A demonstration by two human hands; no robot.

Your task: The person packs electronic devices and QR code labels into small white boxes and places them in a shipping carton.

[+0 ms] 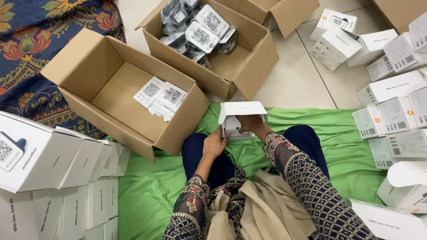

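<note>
The right hand (250, 123) is reaching into a small white box (240, 119) whose lid flap is standing open above it; the fingers are curled inside the opening, though whether they are closing on anything in there cannot be told. The left hand (215, 144) is lying just to the left of the box, its fingers loosely bent and its fingertips touching the box's lower left corner, gripping nothing else. The box is sitting just ahead of both hands, over the person's lap, on a green cloth (151, 186) that is spreading under and around the knees.

Just left of the left hand, an open cardboard carton (89, 71) is resting partly on the cloth, holding a few white cards (161, 97) with square black codes in its near right corner. Beyond the hands, a second open carton (249, 66) is sitting on the pale tiled floor (298, 80), holding clear bags of dark parts (195, 29) with white labels.

Well to the right of the right hand, many closed white boxes (391, 111) are lying in loose rows, and one with a rounded flap standing up (407, 184) is sitting nearer the person. Well to the left of the left hand, another stack of white boxes (58, 178) is standing at the edge of the view. Behind that stack, a patterned blue and orange fabric (31, 49) is covering the floor.
</note>
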